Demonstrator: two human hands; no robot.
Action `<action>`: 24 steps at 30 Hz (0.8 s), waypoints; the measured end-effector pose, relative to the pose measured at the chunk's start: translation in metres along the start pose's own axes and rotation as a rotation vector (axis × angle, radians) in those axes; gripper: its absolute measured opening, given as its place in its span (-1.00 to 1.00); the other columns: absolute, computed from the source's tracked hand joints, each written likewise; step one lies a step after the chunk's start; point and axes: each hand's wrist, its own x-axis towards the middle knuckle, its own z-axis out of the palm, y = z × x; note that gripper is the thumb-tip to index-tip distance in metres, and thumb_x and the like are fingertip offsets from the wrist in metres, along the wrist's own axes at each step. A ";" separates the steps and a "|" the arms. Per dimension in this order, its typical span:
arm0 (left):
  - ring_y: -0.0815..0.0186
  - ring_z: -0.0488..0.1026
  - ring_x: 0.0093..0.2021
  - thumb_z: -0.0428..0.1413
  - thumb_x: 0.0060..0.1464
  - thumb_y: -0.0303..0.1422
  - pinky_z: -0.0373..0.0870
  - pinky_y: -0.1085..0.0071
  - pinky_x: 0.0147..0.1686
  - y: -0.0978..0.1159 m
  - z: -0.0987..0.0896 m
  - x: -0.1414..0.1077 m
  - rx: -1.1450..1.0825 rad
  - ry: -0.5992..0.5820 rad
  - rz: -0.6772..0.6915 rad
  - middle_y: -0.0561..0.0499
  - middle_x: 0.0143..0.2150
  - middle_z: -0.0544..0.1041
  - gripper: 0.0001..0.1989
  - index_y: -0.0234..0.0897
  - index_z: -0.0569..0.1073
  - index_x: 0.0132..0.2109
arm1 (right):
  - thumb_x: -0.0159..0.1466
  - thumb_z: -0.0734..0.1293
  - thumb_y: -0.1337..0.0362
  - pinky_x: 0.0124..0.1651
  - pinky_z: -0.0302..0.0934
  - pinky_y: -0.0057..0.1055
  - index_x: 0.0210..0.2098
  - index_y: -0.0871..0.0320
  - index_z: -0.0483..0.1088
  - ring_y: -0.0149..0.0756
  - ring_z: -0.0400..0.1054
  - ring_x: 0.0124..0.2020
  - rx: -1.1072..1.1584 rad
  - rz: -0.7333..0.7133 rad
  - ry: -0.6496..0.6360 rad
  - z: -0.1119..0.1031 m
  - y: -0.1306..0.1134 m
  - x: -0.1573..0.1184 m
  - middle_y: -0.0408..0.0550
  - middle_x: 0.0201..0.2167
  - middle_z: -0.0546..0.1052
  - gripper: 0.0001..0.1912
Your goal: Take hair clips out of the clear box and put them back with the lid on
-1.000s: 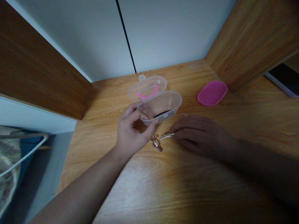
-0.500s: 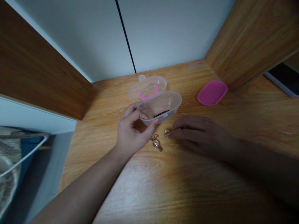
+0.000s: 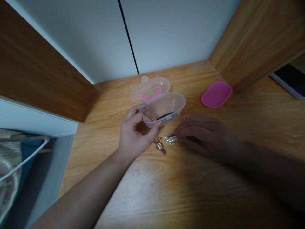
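Note:
My left hand (image 3: 133,130) grips the near left rim of a clear plastic box (image 3: 175,106), thumb outside and fingers inside. A thin black item (image 3: 165,116) lies in the box. Its hinged lid (image 3: 135,93), with a pink handle (image 3: 152,97), lies open behind it. My right hand (image 3: 202,132) is over the wooden surface, fingers bent together around the right ends of several shiny metal clips (image 3: 170,139). Its fingertips are partly hidden. A rose-gold clip with a ring shape (image 3: 159,146) lies just below my left thumb.
A small pale ring-like piece (image 3: 186,117) lies above my right hand. Farther right is a pink oval dish (image 3: 216,94). A dark phone-like slab (image 3: 290,79) rests by the right wooden panel (image 3: 257,44). White panels (image 3: 171,35) stand behind the wooden surface (image 3: 152,190).
My right hand has shifted slightly right, and more of the shiny metal clips shows at its fingertips. My left hand and the box have stayed in place.

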 end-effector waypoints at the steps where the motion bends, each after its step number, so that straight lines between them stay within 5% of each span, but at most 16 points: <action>1: 0.22 0.53 -0.04 0.33 -0.01 -0.41 0.49 0.29 -0.13 0.000 0.000 0.000 0.000 -0.001 0.000 -0.03 -0.15 0.55 -0.79 -0.26 0.42 -0.44 | 0.37 0.35 0.31 -0.18 0.42 -0.35 -0.15 0.11 0.44 -0.28 0.51 -0.24 -0.007 -0.002 0.004 -0.001 0.000 0.000 -0.05 -0.28 0.63 -0.94; 13: 0.17 0.54 0.02 0.33 0.00 -0.39 0.51 0.24 -0.08 0.001 -0.001 0.000 0.023 -0.009 -0.019 -0.05 -0.11 0.56 -0.79 -0.25 0.42 -0.43 | 0.39 0.28 0.33 -0.09 0.40 -0.20 -0.03 0.03 0.47 -0.19 0.50 -0.18 -0.123 0.100 0.090 -0.004 -0.001 0.002 -0.05 -0.15 0.62 -0.80; 19: 0.18 0.53 -0.01 0.33 0.00 -0.40 0.50 0.23 -0.09 0.001 0.000 0.000 0.009 -0.004 -0.017 -0.05 -0.14 0.56 -0.79 -0.25 0.42 -0.43 | 0.33 0.21 0.43 -0.18 0.32 -0.16 -0.06 0.12 0.43 -0.12 0.43 -0.25 -0.175 0.198 0.097 -0.005 -0.001 0.001 0.02 -0.27 0.55 -0.74; 24: 0.18 0.53 -0.02 0.33 -0.01 -0.40 0.50 0.24 -0.12 0.002 0.000 0.001 0.011 0.006 -0.026 -0.04 -0.15 0.56 -0.78 -0.25 0.41 -0.45 | 0.19 0.27 0.36 -0.18 0.22 -0.12 -0.15 0.19 0.40 -0.01 0.37 -0.24 -0.315 0.338 -0.024 -0.004 -0.005 0.004 0.10 -0.30 0.50 -0.77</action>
